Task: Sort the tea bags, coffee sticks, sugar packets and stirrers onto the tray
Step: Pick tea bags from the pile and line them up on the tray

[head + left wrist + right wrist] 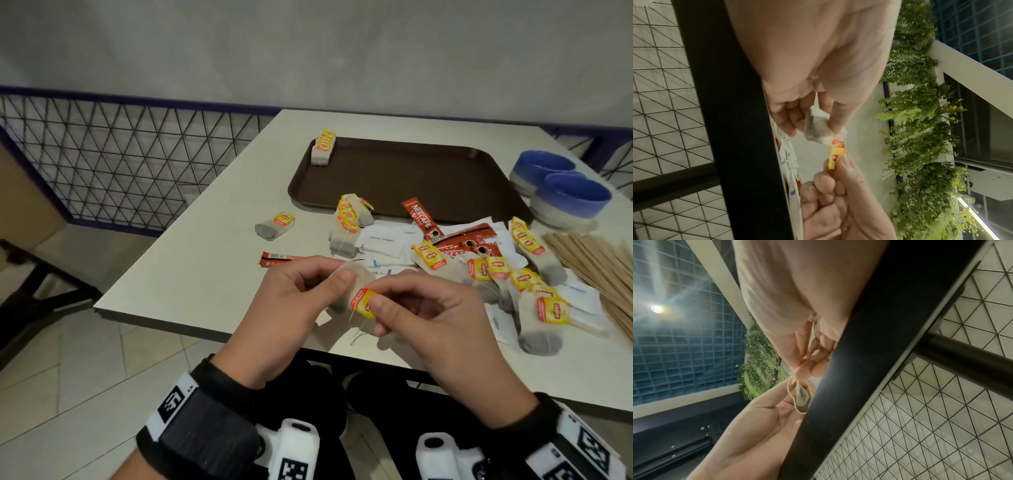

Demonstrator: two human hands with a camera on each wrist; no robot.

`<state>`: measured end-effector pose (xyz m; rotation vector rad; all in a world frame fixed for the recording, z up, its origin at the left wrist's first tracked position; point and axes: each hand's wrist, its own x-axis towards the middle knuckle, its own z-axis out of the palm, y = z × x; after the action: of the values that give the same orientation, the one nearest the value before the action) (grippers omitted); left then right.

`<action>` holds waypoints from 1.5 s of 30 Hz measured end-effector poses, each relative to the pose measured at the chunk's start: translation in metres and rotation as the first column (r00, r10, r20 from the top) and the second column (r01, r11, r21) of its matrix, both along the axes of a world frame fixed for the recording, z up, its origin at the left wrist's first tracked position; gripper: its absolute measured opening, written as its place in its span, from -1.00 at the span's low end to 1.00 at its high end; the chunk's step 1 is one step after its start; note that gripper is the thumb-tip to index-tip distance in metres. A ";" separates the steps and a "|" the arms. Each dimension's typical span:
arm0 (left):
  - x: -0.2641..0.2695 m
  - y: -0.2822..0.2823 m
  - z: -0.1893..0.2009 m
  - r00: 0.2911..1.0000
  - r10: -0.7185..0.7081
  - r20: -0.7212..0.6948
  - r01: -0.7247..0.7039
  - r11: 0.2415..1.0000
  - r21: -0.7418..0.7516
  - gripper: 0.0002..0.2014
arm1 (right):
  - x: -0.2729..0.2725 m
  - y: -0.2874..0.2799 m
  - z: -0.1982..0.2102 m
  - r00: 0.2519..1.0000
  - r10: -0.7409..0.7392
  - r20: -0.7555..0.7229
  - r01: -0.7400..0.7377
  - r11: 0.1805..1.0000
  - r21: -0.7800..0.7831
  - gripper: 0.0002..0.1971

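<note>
Just above the table's near edge, both hands hold one tea bag (352,287). My left hand (301,301) pinches its white pouch (818,128) between thumb and fingers. My right hand (411,308) pinches its yellow tag (362,303), also in the left wrist view as the yellow tag (835,154). The bag's string (791,392) hangs in loose loops. The brown tray (428,178) lies further back with a small stack of tea bags (323,147) in its far left corner. Tea bags, white sugar packets (383,240), red coffee sticks (419,219) and wooden stirrers (589,263) lie mixed in front of the tray.
Two blue and white bowls (561,192) stand right of the tray. A lone tea bag (274,228) and a red stick (281,258) lie to the left of the pile. A wire mesh fence (120,157) runs behind the table's left side.
</note>
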<state>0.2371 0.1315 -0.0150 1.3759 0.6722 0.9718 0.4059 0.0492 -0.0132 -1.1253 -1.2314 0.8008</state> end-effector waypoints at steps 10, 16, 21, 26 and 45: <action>0.001 -0.001 -0.001 0.994 0.057 0.092 -0.050 0.996 -0.076 -0.69 | -0.015 0.004 0.006 0.998 -0.033 0.053 0.037 0.996 -0.079 -0.84; -0.003 -0.003 0.000 0.992 -0.016 0.125 0.020 0.999 -0.035 -0.73 | -0.013 0.007 0.018 0.995 -0.065 0.079 0.072 0.994 -0.080 -0.81; 0.002 -0.004 0.002 0.982 0.106 0.157 -0.086 0.988 -0.127 -0.78 | -0.018 0.006 0.021 0.988 -0.030 0.149 0.045 0.994 -0.101 -0.85; -0.002 -0.001 0.003 0.951 0.182 0.252 -0.114 0.959 -0.260 -0.75 | -0.027 0.003 0.016 0.997 0.040 0.066 -0.018 0.955 -0.297 -0.93; -0.013 0.006 0.015 0.857 0.250 0.451 0.010 0.866 -0.500 -0.86 | -0.033 0.009 0.036 0.937 -0.086 -0.338 -0.087 0.881 -0.465 -0.96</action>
<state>0.2239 0.1376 -0.0003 0.5917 0.5541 1.1152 0.3732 0.0585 0.0225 -1.2994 -0.7484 1.2913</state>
